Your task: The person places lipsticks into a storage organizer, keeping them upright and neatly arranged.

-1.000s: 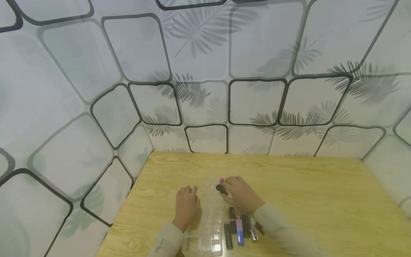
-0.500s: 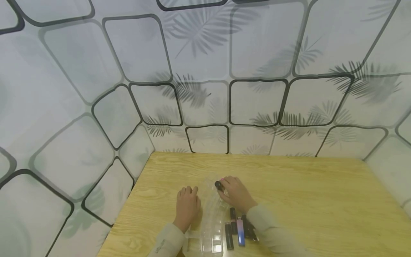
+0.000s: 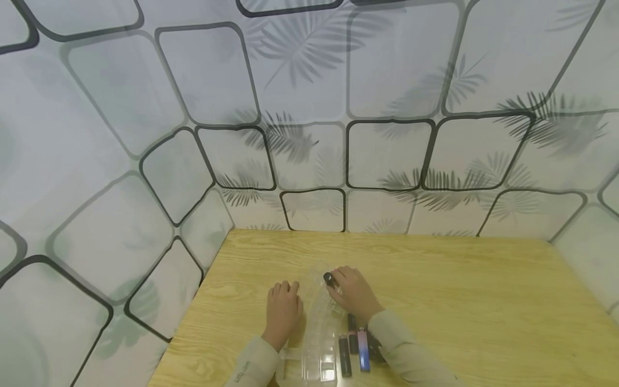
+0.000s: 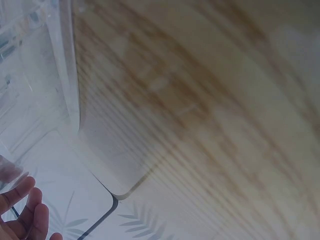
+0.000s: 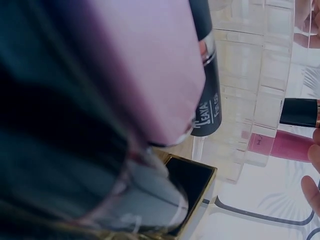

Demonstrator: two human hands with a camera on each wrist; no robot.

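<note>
My right hand point(image 3: 355, 293) pinches a black-capped lipstick point(image 3: 329, 279) over the far end of a clear plastic organizer point(image 3: 316, 333). In the right wrist view that lipstick point(image 5: 300, 112) shows a coppery band, and its far end is hidden by the fingers. Just below it, a pink lip gloss tube point(image 5: 290, 145) sits at the organizer's end cells. At the organizer's left side lies my left hand point(image 3: 282, 314), its fingers loosely bent and holding nothing. The left wrist view shows its fingertips point(image 4: 35, 210) near the clear wall.
Right of the organizer, several cosmetic tubes lie on the wooden table point(image 3: 474, 301): a black one point(image 3: 345, 356), a purple-to-blue one point(image 3: 364, 350) and darker ones partly under the right sleeve point(image 3: 406, 344). A patterned wall point(image 3: 309, 209) borders the table's far edge.
The right hand has moved slightly left and in over the organizer with the lipstick. Its sleeve now covers more of the tubes. The left hand has stayed in place.
</note>
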